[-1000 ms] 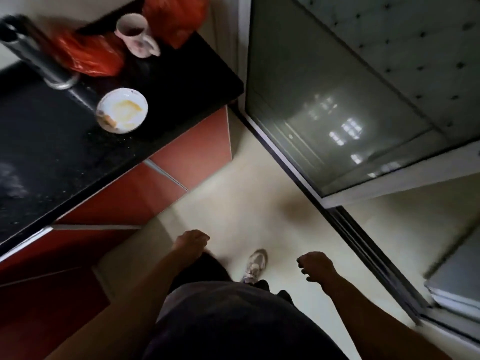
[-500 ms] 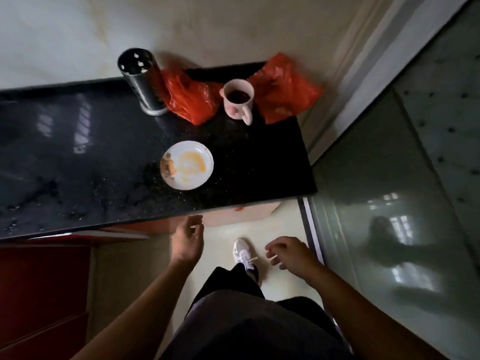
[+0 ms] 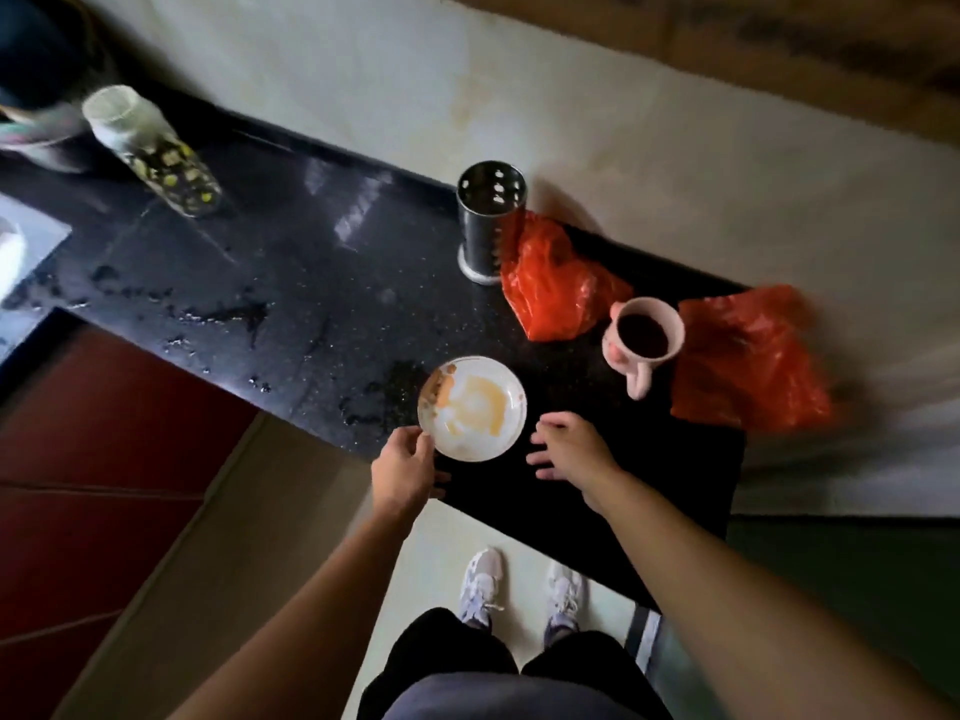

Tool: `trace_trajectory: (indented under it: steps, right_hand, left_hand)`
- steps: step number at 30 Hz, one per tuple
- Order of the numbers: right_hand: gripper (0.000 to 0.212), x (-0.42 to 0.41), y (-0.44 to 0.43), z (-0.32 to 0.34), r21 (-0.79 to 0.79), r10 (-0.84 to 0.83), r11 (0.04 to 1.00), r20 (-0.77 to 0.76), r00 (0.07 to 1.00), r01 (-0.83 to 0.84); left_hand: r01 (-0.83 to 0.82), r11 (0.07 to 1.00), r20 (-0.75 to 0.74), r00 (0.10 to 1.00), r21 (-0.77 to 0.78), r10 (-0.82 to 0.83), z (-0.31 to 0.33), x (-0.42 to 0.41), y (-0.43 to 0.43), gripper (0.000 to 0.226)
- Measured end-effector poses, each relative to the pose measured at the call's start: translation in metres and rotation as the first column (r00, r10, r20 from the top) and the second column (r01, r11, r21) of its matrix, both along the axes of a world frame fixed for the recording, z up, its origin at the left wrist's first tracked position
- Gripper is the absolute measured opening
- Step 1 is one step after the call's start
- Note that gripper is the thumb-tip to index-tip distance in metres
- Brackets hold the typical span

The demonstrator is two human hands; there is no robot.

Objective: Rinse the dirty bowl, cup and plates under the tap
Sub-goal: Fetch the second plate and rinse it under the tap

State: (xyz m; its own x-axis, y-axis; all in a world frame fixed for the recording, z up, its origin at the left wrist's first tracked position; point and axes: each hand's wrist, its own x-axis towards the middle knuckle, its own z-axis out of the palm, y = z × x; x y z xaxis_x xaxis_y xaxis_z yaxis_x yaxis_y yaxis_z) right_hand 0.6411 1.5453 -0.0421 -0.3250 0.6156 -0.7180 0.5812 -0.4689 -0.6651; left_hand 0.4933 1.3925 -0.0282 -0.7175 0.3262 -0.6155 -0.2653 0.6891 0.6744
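Note:
A small white plate (image 3: pixel 475 413) smeared with orange-brown sauce lies near the front edge of the black countertop (image 3: pixel 311 304). My left hand (image 3: pixel 405 467) touches the plate's left rim, fingers curled at its edge. My right hand (image 3: pixel 569 449) hovers just right of the plate, fingers spread, holding nothing. A pink cup (image 3: pixel 644 340) with dark liquid inside stands to the right, its handle pointing toward me. No tap is in view.
A perforated metal utensil holder (image 3: pixel 488 220) stands at the back. Two red plastic bags (image 3: pixel 556 283) (image 3: pixel 748 361) flank the cup. A patterned bottle (image 3: pixel 156 148) leans at the far left. Water drops wet the counter's left part. Red cabinet fronts (image 3: pixel 104 433) sit below.
I have stepped up to the counter. Both hands rose from below the counter edge to the plate; the left now touches its rim, the right has opened beside it.

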Motion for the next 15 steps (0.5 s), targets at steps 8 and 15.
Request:
trace_trajectory:
  steps: [8,15]
  right_hand:
    - [0.035,-0.038,0.031,-0.013,0.094,0.231,0.966,0.111,0.967,-0.241]
    - [0.034,-0.068,0.005,0.016,0.15,0.421,0.893,0.052,0.905,-0.424]
  left_hand:
    - [-0.205,0.979,0.116,0.972,0.007,0.203,-0.008,0.01,0.022,0.02]
    - [-0.352,0.931,0.111,0.933,0.094,0.341,0.016,0.008,-0.032,0.02]
